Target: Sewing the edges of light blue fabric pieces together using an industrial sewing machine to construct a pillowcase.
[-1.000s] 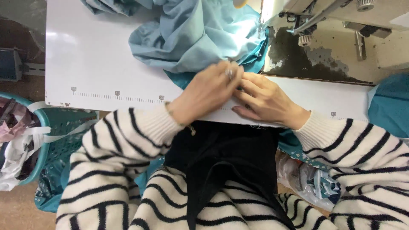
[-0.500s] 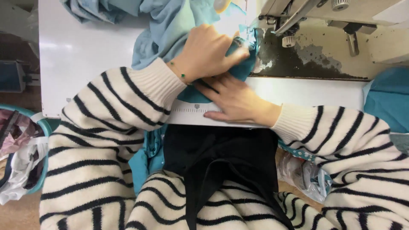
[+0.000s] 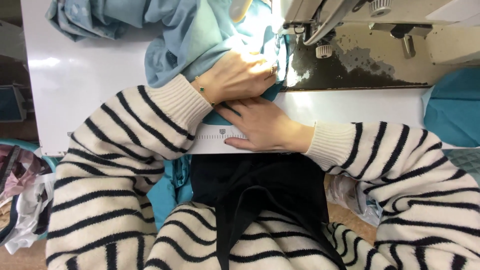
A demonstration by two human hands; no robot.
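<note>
Left hand (image 3: pixel 240 75) flat, pressing blue fabric (image 3: pixel 200 40) by sewing machine (image 3: pixel 340 15), right hand (image 3: pixel 260 125) palm-down under it, fingers spread on table (image 3: pixel 90 85), gripping nothing

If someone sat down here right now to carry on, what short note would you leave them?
Left hand: flat on the light blue fabric, pressing it down close to the sewing machine.
Right hand: flat at the white table edge, fingers on the teal fabric under the left wrist.
Done: fabric bunched up by the needle area.
Left: whether any seam is sewn cannot be seen.
</note>
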